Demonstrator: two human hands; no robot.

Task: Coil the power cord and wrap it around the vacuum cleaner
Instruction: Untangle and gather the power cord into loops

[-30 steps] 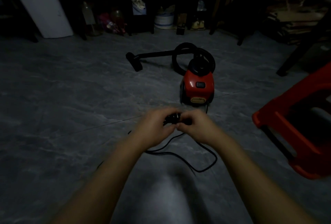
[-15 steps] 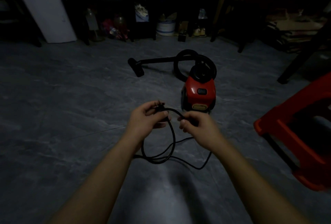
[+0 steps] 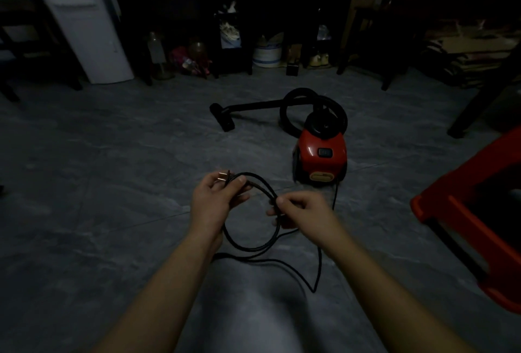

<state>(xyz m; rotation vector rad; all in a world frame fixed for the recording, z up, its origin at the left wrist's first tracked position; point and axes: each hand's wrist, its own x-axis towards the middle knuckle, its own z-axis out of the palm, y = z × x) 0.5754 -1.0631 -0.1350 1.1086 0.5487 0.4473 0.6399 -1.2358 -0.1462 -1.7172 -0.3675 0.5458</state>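
Left hand [image 3: 214, 200] grips the plug end, right hand [image 3: 301, 208] pinches the power cord [image 3: 253, 248] looped above the floor before the vacuum cleaner [image 3: 321, 155]; trailing slack could kink, spoiling the coil.

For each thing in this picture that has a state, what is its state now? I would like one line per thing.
power cord: partly coiled, loops hanging between the hands, the rest slack on the floor.
plug: unplugged, prongs pointing away.
left hand: closed on the plug end.
right hand: pinching the cord.
vacuum cleaner: standing on the floor, no cord wrapped around it yet.
hose: curled in loops behind the body.
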